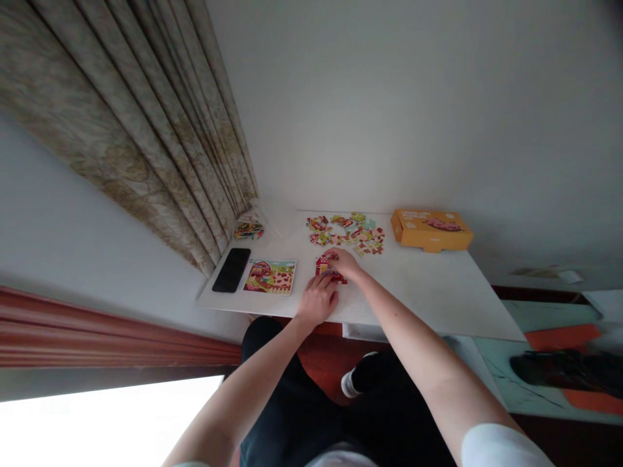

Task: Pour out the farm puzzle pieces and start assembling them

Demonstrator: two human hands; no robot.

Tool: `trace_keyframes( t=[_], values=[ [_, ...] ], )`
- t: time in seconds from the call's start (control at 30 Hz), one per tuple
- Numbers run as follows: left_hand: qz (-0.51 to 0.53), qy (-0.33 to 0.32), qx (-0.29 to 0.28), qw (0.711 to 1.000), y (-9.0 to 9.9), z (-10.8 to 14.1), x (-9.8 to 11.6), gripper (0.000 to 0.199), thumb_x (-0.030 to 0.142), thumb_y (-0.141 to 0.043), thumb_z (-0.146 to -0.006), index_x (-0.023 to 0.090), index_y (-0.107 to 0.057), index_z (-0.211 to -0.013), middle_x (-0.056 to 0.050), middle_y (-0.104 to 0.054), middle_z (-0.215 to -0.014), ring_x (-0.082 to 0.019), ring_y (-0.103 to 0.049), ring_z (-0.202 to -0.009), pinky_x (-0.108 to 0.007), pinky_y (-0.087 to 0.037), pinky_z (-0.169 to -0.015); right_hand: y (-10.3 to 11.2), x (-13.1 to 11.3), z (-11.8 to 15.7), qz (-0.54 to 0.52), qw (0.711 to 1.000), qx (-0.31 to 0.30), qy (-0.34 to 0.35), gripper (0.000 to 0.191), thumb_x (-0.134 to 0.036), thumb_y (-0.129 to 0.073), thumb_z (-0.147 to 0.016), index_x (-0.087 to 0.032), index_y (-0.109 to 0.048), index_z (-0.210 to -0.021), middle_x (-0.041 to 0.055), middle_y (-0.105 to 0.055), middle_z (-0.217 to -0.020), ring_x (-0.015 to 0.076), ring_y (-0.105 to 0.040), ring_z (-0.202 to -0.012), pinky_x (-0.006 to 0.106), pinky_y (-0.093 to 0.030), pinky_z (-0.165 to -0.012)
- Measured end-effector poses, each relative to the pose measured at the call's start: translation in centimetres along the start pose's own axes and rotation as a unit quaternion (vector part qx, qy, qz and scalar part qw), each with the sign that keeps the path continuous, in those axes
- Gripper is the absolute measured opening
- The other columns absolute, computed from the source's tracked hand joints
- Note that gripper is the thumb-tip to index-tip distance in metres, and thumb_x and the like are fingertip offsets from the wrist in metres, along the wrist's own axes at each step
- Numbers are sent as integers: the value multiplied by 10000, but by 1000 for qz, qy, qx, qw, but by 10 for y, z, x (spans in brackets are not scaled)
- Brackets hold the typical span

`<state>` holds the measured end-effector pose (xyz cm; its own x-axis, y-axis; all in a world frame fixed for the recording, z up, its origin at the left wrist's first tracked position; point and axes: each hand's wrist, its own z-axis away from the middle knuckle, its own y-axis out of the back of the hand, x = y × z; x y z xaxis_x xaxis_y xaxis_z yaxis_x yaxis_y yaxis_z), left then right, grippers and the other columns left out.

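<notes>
A small joined patch of red puzzle pieces (pixel 322 264) lies near the table's front edge. My left hand (pixel 318 299) rests at its lower side, fingers spread and touching the pieces. Over the patch's upper right, my right hand (pixel 342 262) has its fingers pinched together; whatever is between them is too small to make out. Loose puzzle pieces (pixel 367 237) are scattered behind the hands. To the left lies a picture card (pixel 270 277) showing a barn and a pink animal.
A black phone (pixel 232 270) lies left of the card. Behind it is a clear bag (pixel 249 229) with colourful pieces. An orange puzzle box (pixel 432 229) stands at the back right of the white table (pixel 413 292). Curtains hang at the left.
</notes>
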<state>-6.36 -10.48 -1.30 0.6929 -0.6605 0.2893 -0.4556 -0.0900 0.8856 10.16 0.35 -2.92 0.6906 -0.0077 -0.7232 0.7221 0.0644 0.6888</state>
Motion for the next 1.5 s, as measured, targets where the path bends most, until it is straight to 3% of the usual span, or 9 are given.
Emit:
trace_keyframes(
  t=[0.3, 0.43, 0.53, 0.67, 0.87, 1.1, 1.3, 1.4, 1.5],
  values=[
    [4, -5, 11, 1000, -6, 1, -4, 265, 181, -604, -960, 192, -725, -1195, -128, -699, -1302, -308, -609, -1295, -495, -526, -1110, -1, -9, 10, 46, 998, 30, 15, 270, -185, -720, -840, -257, -758, -1098, 28, -727, -1065, 176, -673, -929, 285, -502, -851],
    [0, 3, 4, 1000, -5, 1, -5, 249, 218, -607, -969, 195, -718, -1191, -137, -670, -1339, -302, -603, -1301, -491, -508, -1134, -5, -7, 18, 8, 998, 60, 26, 318, -189, -739, -814, -224, -737, -1131, 41, -704, -1077, 172, -664, -907, 298, -521, -862],
    [-3, 18, -3, 1000, -4, 0, -7, 297, 252, -616, -976, 205, -687, -1261, -152, -604, -1450, -297, -565, -1366, -524, -427, -1213, -4, 1, 35, -44, 992, 110, 49, 240, -201, -683, -855, -201, -728, -1091, 57, -706, -1051, 187, -664, -881, 328, -548, -860],
    [-14, 50, -21, 998, -7, -6, -16, 436, 329, -578, -1017, 242, -584, -1444, -144, -502, -1594, -302, -443, -1504, -585, -326, -1265, 6, 23, 74, -34, 978, 172, 112, 172, -204, -604, -918, -210, -731, -1034, 93, -726, -1051, 246, -674, -1040, 411, -541, -990],
    [-36, 8, -85, 996, -8, -12, -29, 456, 427, -495, -1067, 295, -560, -1498, -112, -538, -1581, -295, -465, -1495, -578, -321, -1262, 17, 49, 122, 82, 973, 149, 158, 297, -240, -587, -986, -229, -724, -1249, 126, -703, -1318, 274, -624, -1259, 468, -491, -1130],
    [-33, -42, -84, 995, -2, -14, -43, 409, 392, -532, -1055, 280, -626, -1437, -124, -590, -1521, -303, -529, -1435, -557, -402, -1218, 15, 41, 133, 148, 964, 142, 172, 257, -291, -597, -1011, -240, -758, -1205, 126, -682, -1374, 298, -590, -1315, 499, -477, -1145],
    [3, -62, -33, 998, 1, -11, -40, 338, 277, -532, -1041, 230, -698, -1332, -131, -672, -1366, -275, -603, -1330, -489, -489, -1166, 27, 36, 111, 99, 977, 160, 103, 221, -287, -591, -994, -216, -751, -1128, 110, -766, -1108, 261, -689, -1061, 416, -531, -1011],
    [11, -62, -22, 998, 4, -9, -35, 304, 237, -566, -1014, 236, -719, -1278, -115, -691, -1300, -270, -627, -1271, -471, -519, -1134, 38, 25, 71, 123, 976, 180, 20, 224, -325, -581, -999, -210, -759, -1072, 113, -770, -1069, 266, -693, -1032, 391, -526, -975],
    [17, -58, -20, 998, 7, -9, -31, 286, 220, -605, -986, 247, -727, -1243, -107, -691, -1268, -269, -638, -1239, -465, -530, -1116, 51, 11, 19, 142, 968, 199, -55, 287, -375, -573, -1011, -188, -741, -1150, 137, -757, -1162, 279, -684, -1110, 392, -508, -996]
  ],
)
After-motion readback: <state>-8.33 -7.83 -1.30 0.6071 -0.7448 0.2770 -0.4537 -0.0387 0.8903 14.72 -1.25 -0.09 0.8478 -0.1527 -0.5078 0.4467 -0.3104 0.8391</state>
